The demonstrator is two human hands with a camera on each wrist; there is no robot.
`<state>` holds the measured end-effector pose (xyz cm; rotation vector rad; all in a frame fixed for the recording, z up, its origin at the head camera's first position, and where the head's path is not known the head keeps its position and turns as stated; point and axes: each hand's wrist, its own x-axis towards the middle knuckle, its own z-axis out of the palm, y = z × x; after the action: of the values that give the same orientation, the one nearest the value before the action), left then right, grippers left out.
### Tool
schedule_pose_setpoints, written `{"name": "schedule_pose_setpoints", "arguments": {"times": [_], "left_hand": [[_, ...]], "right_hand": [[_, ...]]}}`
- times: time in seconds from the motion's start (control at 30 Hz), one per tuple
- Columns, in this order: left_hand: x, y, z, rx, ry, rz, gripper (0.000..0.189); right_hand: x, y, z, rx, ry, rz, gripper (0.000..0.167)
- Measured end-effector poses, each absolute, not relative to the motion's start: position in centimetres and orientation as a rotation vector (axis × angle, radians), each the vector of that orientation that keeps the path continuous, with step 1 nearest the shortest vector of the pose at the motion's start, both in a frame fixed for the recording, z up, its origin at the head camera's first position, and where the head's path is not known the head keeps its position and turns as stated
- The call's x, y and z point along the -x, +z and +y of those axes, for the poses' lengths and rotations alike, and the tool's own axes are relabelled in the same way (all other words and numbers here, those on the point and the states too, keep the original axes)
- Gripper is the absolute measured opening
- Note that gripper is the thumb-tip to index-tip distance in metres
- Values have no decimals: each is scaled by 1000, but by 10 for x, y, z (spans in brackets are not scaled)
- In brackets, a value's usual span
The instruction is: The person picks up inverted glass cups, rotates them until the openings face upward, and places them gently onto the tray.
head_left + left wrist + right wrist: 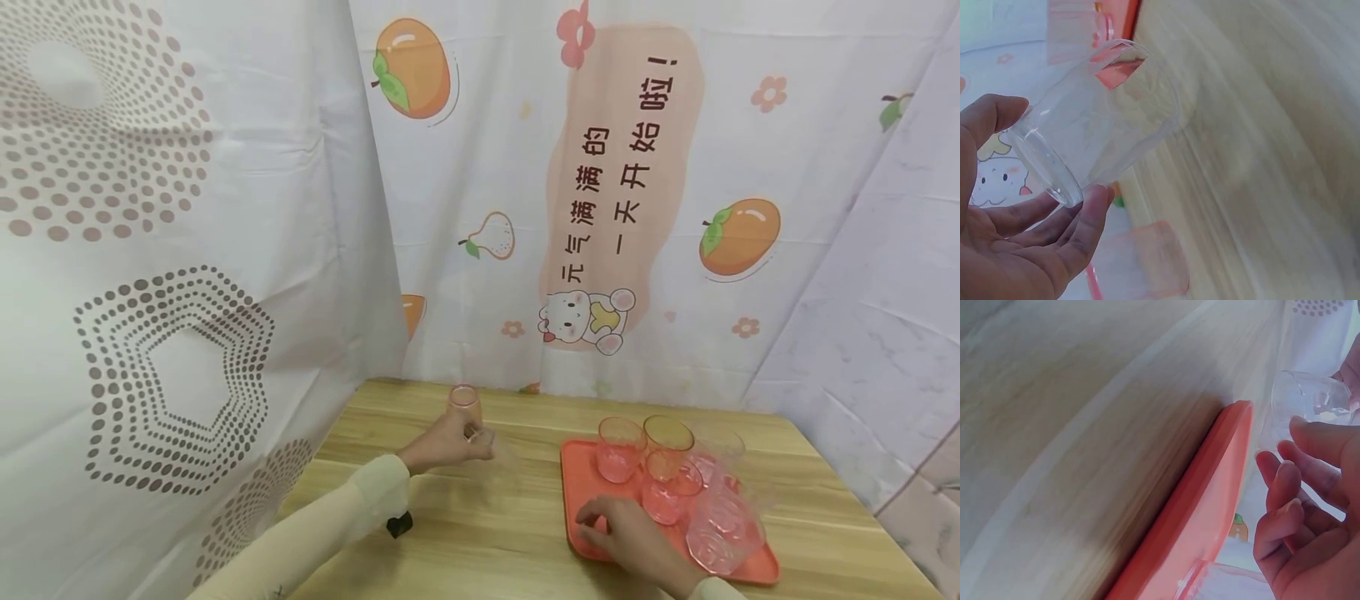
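Note:
My left hand (pixel 453 442) pinches a clear drinking glass (pixel 1097 125) round its thick base; in the left wrist view the glass is tilted, mouth away from the palm. In the head view it is faint and blurred. Just behind that hand, a pink-tinted glass (pixel 464 398) stands on the table. My right hand (pixel 630 533) hovers over the near left part of a red tray (pixel 577 479), its fingers loosely curled with nothing between them. Upright on the tray are a pink-rimmed glass (pixel 619 454), a yellow-rimmed glass (pixel 669 432) and another pink-looking glass (pixel 670 493).
Clear glasses (pixel 723 533) crowd the tray's right side, some apparently lying down; their outlines overlap. A small black object (pixel 400 524) shows beneath the left sleeve. Printed curtains (pixel 480 317) hang behind and beside the wooden table (pixel 517 533).

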<state>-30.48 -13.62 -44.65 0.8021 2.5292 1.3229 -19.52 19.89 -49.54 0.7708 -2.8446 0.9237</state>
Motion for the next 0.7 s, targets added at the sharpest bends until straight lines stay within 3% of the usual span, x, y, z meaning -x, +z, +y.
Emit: {"name": "schedule_pose_setpoints", "arguments": {"times": [0.4,0.7], "left_hand": [[292,-454,-118,-676,1435,2326,35],[282,-462,-108,-632,1496,2240,42]], "right_hand": [[197,-491,184,-557,1261,-2779,21],[202,-484,174,-220,1867,-2676,39]]}}
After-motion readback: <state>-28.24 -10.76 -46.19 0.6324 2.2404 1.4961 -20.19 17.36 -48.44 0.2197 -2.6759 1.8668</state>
